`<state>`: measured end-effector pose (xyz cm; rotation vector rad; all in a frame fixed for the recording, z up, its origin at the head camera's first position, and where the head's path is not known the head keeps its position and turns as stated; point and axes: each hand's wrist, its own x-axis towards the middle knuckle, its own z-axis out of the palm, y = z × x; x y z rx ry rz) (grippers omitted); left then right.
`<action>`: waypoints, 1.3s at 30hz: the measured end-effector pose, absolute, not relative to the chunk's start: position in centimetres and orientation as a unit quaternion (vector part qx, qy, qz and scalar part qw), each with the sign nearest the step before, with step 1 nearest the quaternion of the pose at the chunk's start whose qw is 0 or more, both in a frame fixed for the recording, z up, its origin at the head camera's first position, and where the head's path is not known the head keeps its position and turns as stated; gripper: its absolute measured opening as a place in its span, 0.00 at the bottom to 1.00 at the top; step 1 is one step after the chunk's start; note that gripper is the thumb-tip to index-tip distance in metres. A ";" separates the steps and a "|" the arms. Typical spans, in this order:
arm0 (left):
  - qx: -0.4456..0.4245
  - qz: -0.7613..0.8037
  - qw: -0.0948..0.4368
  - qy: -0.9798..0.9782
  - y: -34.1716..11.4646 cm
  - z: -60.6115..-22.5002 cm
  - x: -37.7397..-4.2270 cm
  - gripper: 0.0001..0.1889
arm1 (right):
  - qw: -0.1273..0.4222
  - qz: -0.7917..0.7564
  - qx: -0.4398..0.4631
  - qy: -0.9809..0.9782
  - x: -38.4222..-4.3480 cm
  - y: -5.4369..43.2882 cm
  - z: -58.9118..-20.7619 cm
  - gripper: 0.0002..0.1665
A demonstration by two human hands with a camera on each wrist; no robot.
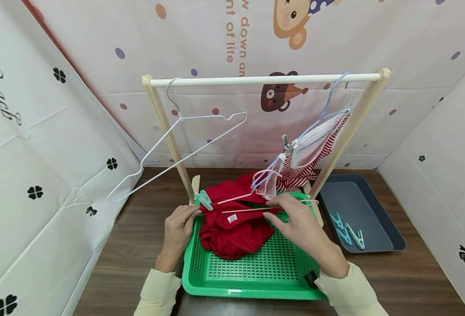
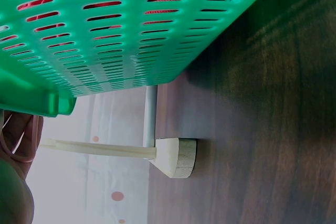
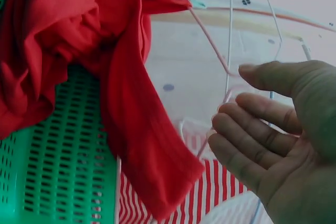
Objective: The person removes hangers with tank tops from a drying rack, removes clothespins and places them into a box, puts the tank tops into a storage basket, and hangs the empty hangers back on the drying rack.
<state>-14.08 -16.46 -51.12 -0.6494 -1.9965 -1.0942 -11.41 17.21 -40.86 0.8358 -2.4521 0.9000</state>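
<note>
A crumpled red garment (image 1: pixel 236 237) with a white label lies over a green basket (image 1: pixel 256 292), a pink hanger (image 1: pixel 236 198) at its top edge. At the left end, my left hand (image 1: pixel 178 230) pinches the hanger's end with the garment's edge; a pink loop shows by its fingers (image 2: pixel 18 135) in the left wrist view. A teal clothespin (image 1: pixel 205 200) clips the garment beside these fingers. My right hand (image 1: pixel 299 224) is near the hanger's right side, fingers extended. In the right wrist view its palm (image 3: pixel 283 166) shows nothing held, beside the hanger's hook.
A wooden rack with a white bar (image 1: pixel 264 80) stands behind the basket. From it hang a white hanger (image 1: pixel 212 116) at left and a blue hanger (image 1: pixel 327 103) with red-striped cloth (image 1: pixel 295 182) at right. A dark tray (image 1: pixel 378 210) holds clothespins (image 1: pixel 355 237).
</note>
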 end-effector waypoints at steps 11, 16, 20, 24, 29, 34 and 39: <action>-0.257 -0.425 0.382 -0.780 -16.4 -51.0 -14.1 0.16 | 0.161 0.330 0.362 -0.857 -11.1 14.2 -40.4 0.23; -0.256 -0.428 0.376 -0.781 -16.5 -51.1 -14.1 0.15 | 0.153 0.334 0.385 -0.847 -11.2 12.9 -40.2 0.23; -0.256 -0.430 0.374 -0.781 -16.5 -51.1 -14.1 0.14 | 0.162 0.336 0.407 -0.834 -11.4 11.8 -39.9 0.23; -0.256 -0.431 0.375 -0.780 -16.4 -51.1 -14.2 0.14 | 0.161 0.338 0.410 -0.832 -11.8 11.0 -39.5 0.24; -0.259 -0.431 0.376 -0.778 -16.4 -51.1 -14.2 0.13 | 0.163 0.338 0.413 -0.830 -12.3 10.1 -39.1 0.25; -0.258 -0.430 0.375 -0.780 -16.4 -51.2 -14.2 0.09 | 0.181 0.311 0.427 -0.829 -13.0 9.0 -39.2 0.27; -0.257 -0.426 0.374 -0.783 -16.5 -51.1 -14.1 0.13 | 0.185 0.286 0.428 -0.837 -13.6 7.7 -39.5 0.28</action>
